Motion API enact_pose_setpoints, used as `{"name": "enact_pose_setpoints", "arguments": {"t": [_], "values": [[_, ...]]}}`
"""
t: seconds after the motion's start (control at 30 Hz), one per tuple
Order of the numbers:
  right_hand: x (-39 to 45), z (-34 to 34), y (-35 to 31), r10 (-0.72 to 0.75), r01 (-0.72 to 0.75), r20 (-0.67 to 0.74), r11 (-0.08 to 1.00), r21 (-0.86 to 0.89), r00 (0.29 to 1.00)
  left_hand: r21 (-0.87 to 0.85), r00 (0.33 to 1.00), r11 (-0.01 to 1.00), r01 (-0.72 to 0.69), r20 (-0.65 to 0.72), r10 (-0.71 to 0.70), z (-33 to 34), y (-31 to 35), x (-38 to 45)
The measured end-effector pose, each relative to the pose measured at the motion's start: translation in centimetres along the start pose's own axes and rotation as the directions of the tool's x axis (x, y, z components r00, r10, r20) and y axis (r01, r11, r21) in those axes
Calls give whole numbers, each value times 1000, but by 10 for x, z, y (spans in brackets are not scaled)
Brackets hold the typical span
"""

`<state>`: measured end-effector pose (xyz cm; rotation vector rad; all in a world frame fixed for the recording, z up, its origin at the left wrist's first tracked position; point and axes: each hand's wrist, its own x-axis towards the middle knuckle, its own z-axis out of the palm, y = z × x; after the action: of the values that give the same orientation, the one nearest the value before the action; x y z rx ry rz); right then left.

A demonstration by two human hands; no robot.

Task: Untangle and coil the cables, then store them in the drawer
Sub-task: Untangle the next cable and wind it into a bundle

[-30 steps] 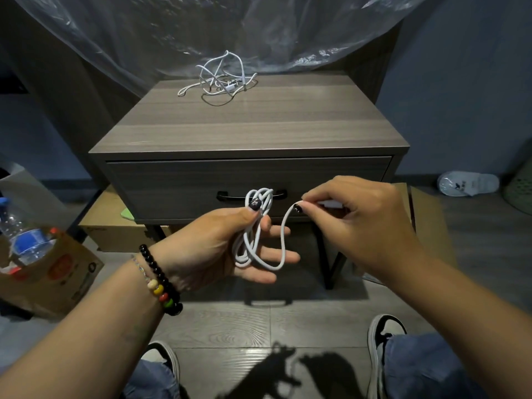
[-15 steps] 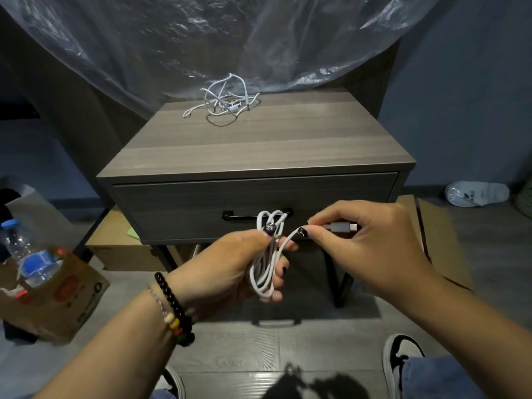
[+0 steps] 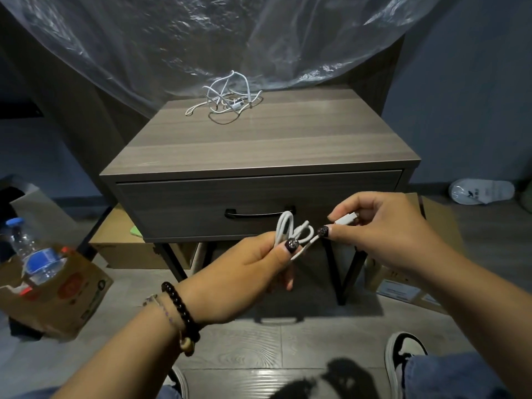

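Grey wood-plank floor [image 3: 230,349], dim room, clear plastic sheeting [image 3: 201,38] draped behind.

Item: grey wood-grain bedside cabinet [image 3: 259,151] on black metal legs, with a single closed drawer [image 3: 187,208] and a black bar handle [image 3: 253,215] at the drawer's middle.

Item: tangled white cable heap [image 3: 227,99], loose and uncoiled, lying at the rear edge of the cabinet top, slightly left of centre, just in front of the sheeting.

Item: white charging cable, gathered into a small bundle of loops [image 3: 288,228], held in the air in front of the drawer, just below the handle. Left hand [image 3: 244,272], wearing a dark bead bracelet [image 3: 181,309], grips the bundle, thumb pressed over the loops, fingers curled beneath. Right hand [image 3: 383,228] pinches the cable's white plug end [image 3: 347,219] between thumb and forefinger; a short run of cable spans the small gap between the two hands.

Item: brown cardboard box [image 3: 57,295] on the floor at left, holding a clear plastic water bottle with blue label [image 3: 34,251].

Item: flat cardboard cartons [image 3: 123,249] under and beside the cabinet.

Item: white slipper [image 3: 480,191] on the floor at far right.

Item: black-and-white shoe [image 3: 403,352], lower right.
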<state>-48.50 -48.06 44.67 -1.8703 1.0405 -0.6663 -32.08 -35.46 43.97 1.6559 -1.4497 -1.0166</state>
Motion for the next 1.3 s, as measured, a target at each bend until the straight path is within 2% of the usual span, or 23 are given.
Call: {"name": "enact_pose_setpoints", "arguments": {"t": [0.1,0.3,0.4,0.57,0.73,0.83,0.9,1.0,1.07,1.3], "values": [[0,1,0,51,-51,1,999,10,999,313,995,946,-82,-32,97,3,-4,-3],[2,6,0,138,-140,32,986,87,990,568,994,815,-112,70,88,8,-3,-8],[2,6,-4,117,-119,22,985,122,993,586,996,806,-83,68,53,8,-2,-9],[-3,10,-12,0,6,-71,997,81,997,589,999,808,-6,37,-19,15,-7,-4],[-7,9,-16,-89,103,-86,979,178,992,561,999,827,41,-35,-26,13,-9,0],[-11,9,-18,-182,207,-145,961,182,973,482,991,876,5,-123,62,11,-8,6],[-15,13,-18,-259,290,-200,947,141,945,364,980,932,-7,-185,79,10,-9,10],[-21,22,-14,-393,425,-219,896,125,893,5,975,1000,-10,-222,11,11,-10,13],[-23,28,-9,-489,509,-190,857,79,852,-201,980,980,8,-194,-48,11,-10,11],[-20,35,4,-617,628,-144,776,52,774,-362,990,932,-18,-135,-34,11,-2,7]]}}
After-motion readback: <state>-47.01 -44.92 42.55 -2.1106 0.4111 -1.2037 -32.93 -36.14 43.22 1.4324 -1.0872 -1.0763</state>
